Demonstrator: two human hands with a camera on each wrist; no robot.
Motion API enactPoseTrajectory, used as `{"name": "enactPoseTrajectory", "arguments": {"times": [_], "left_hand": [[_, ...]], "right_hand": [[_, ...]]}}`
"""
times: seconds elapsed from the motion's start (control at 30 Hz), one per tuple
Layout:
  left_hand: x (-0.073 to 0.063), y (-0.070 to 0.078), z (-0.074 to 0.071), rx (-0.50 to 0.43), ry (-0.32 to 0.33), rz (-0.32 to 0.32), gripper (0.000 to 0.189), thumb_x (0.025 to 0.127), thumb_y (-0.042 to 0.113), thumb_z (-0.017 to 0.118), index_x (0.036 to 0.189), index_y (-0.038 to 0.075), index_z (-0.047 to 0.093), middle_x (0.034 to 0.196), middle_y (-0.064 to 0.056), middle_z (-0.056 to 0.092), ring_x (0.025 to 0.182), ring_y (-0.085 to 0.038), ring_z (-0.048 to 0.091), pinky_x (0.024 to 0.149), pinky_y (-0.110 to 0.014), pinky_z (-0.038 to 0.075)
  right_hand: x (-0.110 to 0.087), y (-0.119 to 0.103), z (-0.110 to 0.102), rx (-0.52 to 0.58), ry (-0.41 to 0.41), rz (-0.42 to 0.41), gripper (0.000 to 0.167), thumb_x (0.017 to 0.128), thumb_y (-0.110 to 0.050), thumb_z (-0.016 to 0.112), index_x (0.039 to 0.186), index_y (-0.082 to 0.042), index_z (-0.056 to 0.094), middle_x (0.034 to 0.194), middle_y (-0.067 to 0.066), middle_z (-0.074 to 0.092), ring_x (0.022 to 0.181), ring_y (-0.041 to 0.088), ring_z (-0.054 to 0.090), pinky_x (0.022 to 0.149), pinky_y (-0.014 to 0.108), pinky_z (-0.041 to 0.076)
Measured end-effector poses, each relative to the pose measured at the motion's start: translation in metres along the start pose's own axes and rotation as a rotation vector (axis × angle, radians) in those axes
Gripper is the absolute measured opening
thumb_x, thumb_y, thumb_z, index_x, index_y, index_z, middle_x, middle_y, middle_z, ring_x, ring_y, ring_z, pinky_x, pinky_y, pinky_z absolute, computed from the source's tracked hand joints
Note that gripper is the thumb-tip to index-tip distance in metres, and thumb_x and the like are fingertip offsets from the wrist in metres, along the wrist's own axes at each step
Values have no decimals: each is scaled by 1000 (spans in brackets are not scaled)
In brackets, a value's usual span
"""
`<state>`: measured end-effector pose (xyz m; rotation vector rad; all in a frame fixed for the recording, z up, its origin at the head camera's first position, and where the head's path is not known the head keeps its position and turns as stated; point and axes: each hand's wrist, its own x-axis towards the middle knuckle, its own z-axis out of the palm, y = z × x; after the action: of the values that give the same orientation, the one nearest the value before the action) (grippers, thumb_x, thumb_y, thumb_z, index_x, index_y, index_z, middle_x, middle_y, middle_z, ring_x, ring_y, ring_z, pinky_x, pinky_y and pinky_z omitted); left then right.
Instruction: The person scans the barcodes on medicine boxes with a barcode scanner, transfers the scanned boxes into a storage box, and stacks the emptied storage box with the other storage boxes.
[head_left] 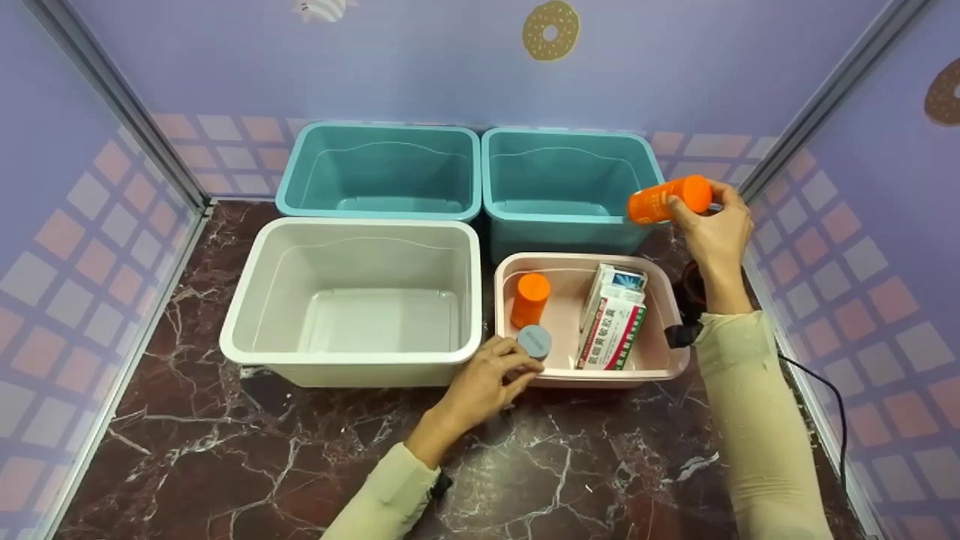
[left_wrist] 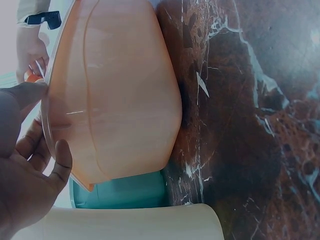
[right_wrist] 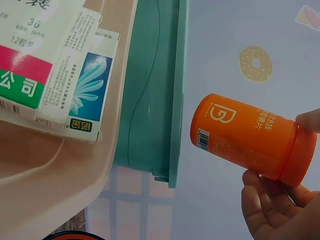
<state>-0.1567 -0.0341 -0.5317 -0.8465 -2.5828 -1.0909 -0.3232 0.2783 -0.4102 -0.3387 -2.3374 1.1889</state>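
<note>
My right hand (head_left: pixel 721 225) pinches an orange pill bottle (head_left: pixel 652 204) by its capped end. The bottle is tilted on its side above the front right of the right teal bin (head_left: pixel 570 217); its printed label shows in the right wrist view. With thumb and fingers, my left hand (head_left: pixel 487 379) grips the rim of the pink bin (head_left: pixel 581 260) at its front left corner. Inside that bin stand another orange bottle (head_left: pixel 529 304), a grey-capped bottle (head_left: pixel 533 342) close to my left fingers, and several medicine boxes (head_left: pixel 613 334) leaning together on the right side.
A white bin (head_left: pixel 352 358) stands left of the pink one. Behind it is the left teal bin (head_left: pixel 379 215), next to the right teal one. Patterned walls enclose the marbled table (head_left: pixel 247 465) at the back and sides. A black cable (head_left: pixel 836 397) runs along the right.
</note>
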Motion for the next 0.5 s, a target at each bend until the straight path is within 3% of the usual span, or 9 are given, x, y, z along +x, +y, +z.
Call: {"name": "enactPoseTrajectory", "arguments": {"times": [0.5], "left_hand": [[0, -1, 1, -8, -5, -14, 13, 92, 24, 72, 103, 20, 78, 104, 1, 68, 104, -19, 58, 98, -34, 50]], "right_hand": [[5, -5, 13, 2, -13, 17, 59, 78, -44, 77, 127, -13, 65, 115, 5, 63, 81, 3, 57, 78, 20, 46]]}}
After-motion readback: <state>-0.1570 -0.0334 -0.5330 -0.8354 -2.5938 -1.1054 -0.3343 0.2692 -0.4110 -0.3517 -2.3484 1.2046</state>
